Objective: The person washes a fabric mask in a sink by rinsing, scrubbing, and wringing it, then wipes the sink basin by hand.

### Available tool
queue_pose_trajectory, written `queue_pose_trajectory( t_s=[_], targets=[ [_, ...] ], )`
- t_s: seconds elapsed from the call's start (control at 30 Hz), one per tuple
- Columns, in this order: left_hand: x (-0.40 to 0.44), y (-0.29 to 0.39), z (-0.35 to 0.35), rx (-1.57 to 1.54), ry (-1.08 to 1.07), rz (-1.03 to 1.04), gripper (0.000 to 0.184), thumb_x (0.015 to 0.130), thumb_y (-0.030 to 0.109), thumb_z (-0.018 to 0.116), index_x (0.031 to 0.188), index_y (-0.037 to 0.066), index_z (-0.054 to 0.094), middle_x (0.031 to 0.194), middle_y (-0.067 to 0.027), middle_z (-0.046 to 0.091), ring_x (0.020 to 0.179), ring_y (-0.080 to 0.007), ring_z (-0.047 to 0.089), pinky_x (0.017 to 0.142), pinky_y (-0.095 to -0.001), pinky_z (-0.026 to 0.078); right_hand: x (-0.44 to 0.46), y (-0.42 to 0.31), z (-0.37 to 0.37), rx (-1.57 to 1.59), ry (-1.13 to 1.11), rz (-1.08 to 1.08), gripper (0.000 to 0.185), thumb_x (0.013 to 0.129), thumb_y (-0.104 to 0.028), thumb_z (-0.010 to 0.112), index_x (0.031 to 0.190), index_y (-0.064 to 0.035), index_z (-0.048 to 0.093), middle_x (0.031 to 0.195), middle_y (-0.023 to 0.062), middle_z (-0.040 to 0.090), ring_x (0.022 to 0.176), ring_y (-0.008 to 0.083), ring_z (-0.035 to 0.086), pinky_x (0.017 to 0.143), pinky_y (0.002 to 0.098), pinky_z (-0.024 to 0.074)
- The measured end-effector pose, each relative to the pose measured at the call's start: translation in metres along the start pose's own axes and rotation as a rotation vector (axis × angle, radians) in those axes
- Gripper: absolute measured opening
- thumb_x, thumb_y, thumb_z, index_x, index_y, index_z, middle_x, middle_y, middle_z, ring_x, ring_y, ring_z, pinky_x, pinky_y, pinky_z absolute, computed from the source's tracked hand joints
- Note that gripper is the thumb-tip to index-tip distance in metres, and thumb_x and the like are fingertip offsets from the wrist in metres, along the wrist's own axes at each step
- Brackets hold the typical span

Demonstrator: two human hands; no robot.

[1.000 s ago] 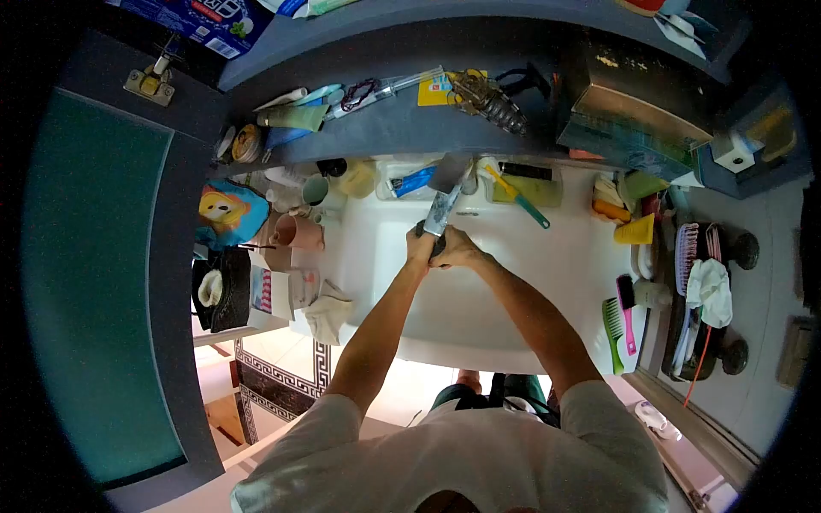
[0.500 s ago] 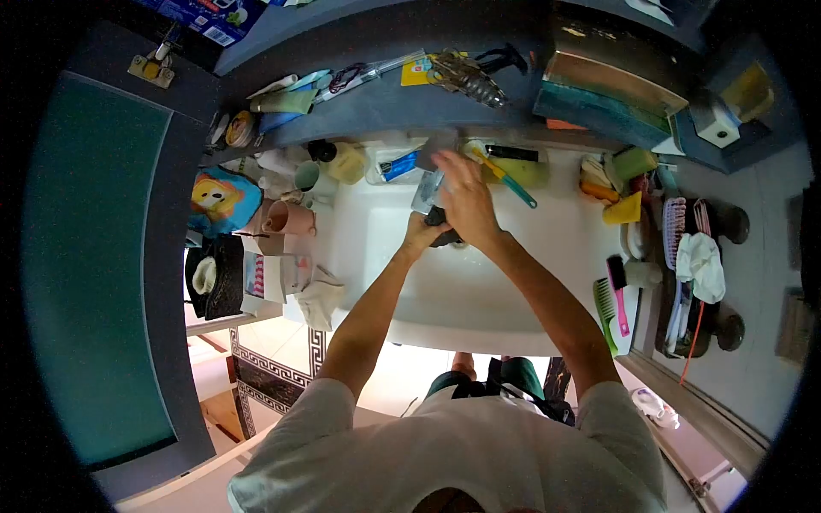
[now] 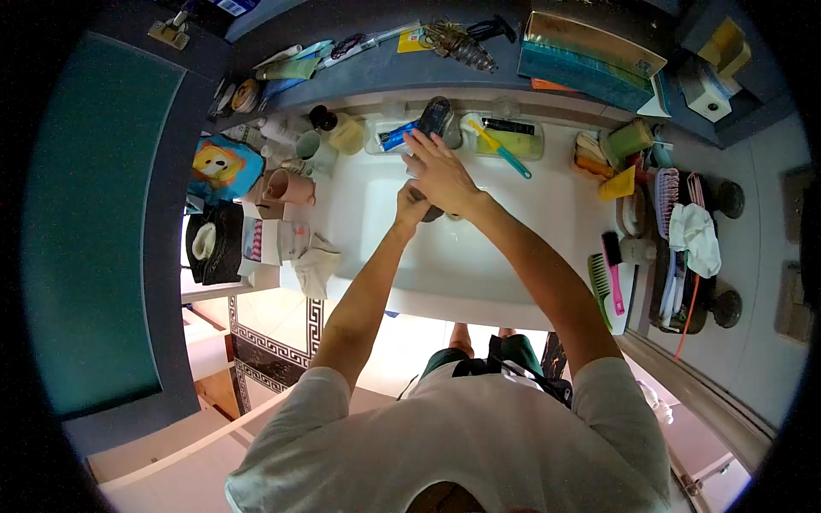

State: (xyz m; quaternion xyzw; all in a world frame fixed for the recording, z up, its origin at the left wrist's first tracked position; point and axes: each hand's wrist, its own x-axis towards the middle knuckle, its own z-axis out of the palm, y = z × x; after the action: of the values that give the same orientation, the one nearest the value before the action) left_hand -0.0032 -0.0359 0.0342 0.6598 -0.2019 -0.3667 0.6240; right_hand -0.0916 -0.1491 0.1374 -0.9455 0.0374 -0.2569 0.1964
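From the person's side, clock face centred on the sink (image 3: 513, 256): L hand (image 3: 412, 208) is closed round a dark item (image 3: 432, 214), held just above the basin nr the middle; R hand (image 3: 446, 181) is open, fingers stretched twd 11, palm down over the item & partly hiding it. Widest room to move is twd 3, white basin btwn R hand & the green comb (image 3: 599, 280) and pink brush (image 3: 614, 275) on the rim at 4; room twd 9 is tighter, w/ pink cup (image 3: 291, 186) at 10 & white cloth (image 3: 317, 268) at 8. Front rim runs under both forearms at 6. Tap (image 3: 437, 126) at 12, right by the R fingertips, w/ blue tube (image 3: 397, 135) just L of it & yellow-green toothbrush (image 3: 501, 150) at 1. Shelf (image 3: 376, 75) edge crosses above, capping reach at 12. Labels: blue pack (image 3: 224, 7) at far 11 has a barcode, cut off by the view; print on yellow card (image 3: 414, 41) too small to read; bear face on blue pouch (image 3: 227, 167) at 10. Item looks dark & rounded where it shows below the hands; a grey bit (image 3: 412, 164) pokes out by the R fingers, can't tell if it's the same pc.
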Motion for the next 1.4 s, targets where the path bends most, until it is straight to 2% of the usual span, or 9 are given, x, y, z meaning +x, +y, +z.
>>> queue_pose_trajectory(
  t_s=[0.27, 0.37, 0.4, 0.53, 0.63, 0.77, 0.9, 1.13, 1.4],
  targets=[
    [-0.053, 0.011, 0.018, -0.125, -0.062, -0.243, 0.039, 0.074, 0.012, 0.075, 0.106, 0.006, 0.054, 0.094, -0.0040, 0.059, 0.089, -0.0145, 0.058, 0.077, -0.0299, 0.051, -0.143, 0.044, 0.042, 0.765, 0.124, 0.789, 0.044, 0.085, -0.025, 0.063, 0.121, -0.0030, 0.049, 0.128, 0.0118, 0.047, 0.120, 0.0285, 0.044, 0.100, 0.0411, 0.0366],
    [-0.068, 0.046, 0.033, -0.264, -0.218, -0.262, 0.043, 0.077, 0.009, 0.071, 0.116, 0.008, 0.052, 0.098, -0.0048, 0.058, 0.093, -0.0169, 0.058, 0.083, -0.0314, 0.050, -0.162, 0.044, 0.006, 1.840, -0.086, 1.429, 0.067, 0.081, -0.047, 0.064, 0.129, -0.0073, 0.042, 0.131, 0.0153, 0.042, 0.120, 0.0315, 0.043, 0.097, 0.0549, 0.0362],
    [-0.068, 0.054, 0.038, -0.295, -0.278, -0.245, 0.044, 0.077, 0.009, 0.071, 0.117, 0.007, 0.052, 0.099, -0.0051, 0.058, 0.094, -0.0177, 0.058, 0.084, -0.0321, 0.049, -0.166, 0.046, 0.006, 1.999, -0.158, 1.264, 0.081, 0.079, -0.057, 0.059, 0.138, -0.0100, 0.029, 0.137, 0.0166, 0.036, 0.124, 0.0365, 0.037, 0.096, 0.0669, 0.0297],
    [-0.061, 0.090, 0.059, -0.303, -0.520, -0.167, 0.044, 0.074, 0.008, 0.070, 0.116, 0.003, 0.053, 0.104, -0.0087, 0.058, 0.100, -0.0216, 0.057, 0.091, -0.0350, 0.046, -0.142, 0.030, -0.019, 2.470, -0.343, 0.788, 0.087, 0.074, -0.045, 0.072, 0.139, -0.0099, 0.027, 0.139, 0.0190, 0.034, 0.128, 0.0408, 0.033, 0.099, 0.0674, 0.0283],
    [-0.054, 0.112, 0.078, -0.223, -0.584, -0.110, 0.042, 0.073, 0.009, 0.070, 0.112, 0.001, 0.055, 0.113, -0.0131, 0.057, 0.107, -0.0243, 0.055, 0.094, -0.0367, 0.044, -0.126, 0.033, -0.040, 2.310, -0.464, 0.497, 0.087, 0.070, -0.037, 0.077, 0.138, -0.0092, 0.029, 0.135, 0.0197, 0.039, 0.122, 0.0440, 0.040, 0.097, 0.0661, 0.0325],
    [-0.049, 0.130, 0.105, -0.226, -0.764, 0.092, 0.041, 0.073, 0.009, 0.071, 0.110, 0.001, 0.057, 0.123, -0.0171, 0.053, 0.114, -0.0272, 0.052, 0.099, -0.0378, 0.040, -0.130, 0.046, -0.057, 2.043, -0.468, 0.595, 0.074, 0.071, -0.025, 0.078, 0.131, -0.0066, 0.039, 0.124, 0.0191, 0.051, 0.107, 0.0376, 0.055, 0.080, 0.0423, 0.0536],
    [-0.058, 0.153, 0.128, -0.004, -0.699, -0.009, 0.052, 0.076, 0.013, 0.070, 0.124, 0.006, 0.054, 0.095, -0.0065, 0.062, 0.089, -0.0151, 0.058, 0.082, -0.0279, 0.046, -0.134, 0.028, -0.092, 1.848, -0.357, 0.826, 0.047, 0.072, -0.012, 0.075, 0.111, -0.0034, 0.052, 0.094, 0.0121, 0.061, 0.075, 0.0184, 0.059, 0.055, 0.0253, 0.0476],
    [-0.053, 0.115, 0.158, 0.302, -0.473, 0.191, 0.042, 0.079, 0.014, 0.066, 0.120, 0.011, 0.058, 0.088, -0.0022, 0.062, 0.075, -0.0111, 0.055, 0.070, -0.0253, 0.045, -0.145, 0.026, -0.089, 1.432, -0.337, 0.980, 0.026, 0.069, -0.012, 0.074, 0.088, -0.0078, 0.056, 0.071, 0.0012, 0.054, 0.060, 0.0109, 0.052, 0.044, 0.0228, 0.0403],
    [-0.055, 0.068, 0.158, 0.679, -0.122, 0.108, 0.027, 0.084, 0.028, 0.055, 0.086, 0.004, 0.068, 0.083, -0.0185, 0.066, 0.081, -0.0313, 0.064, 0.074, -0.0379, 0.048, -0.155, 0.005, -0.047, 0.788, -0.096, 0.990, 0.036, 0.063, -0.021, 0.077, 0.087, -0.0042, 0.056, 0.069, 0.0047, 0.058, 0.060, 0.0157, 0.057, 0.044, 0.0287, 0.0452]
  ],
)
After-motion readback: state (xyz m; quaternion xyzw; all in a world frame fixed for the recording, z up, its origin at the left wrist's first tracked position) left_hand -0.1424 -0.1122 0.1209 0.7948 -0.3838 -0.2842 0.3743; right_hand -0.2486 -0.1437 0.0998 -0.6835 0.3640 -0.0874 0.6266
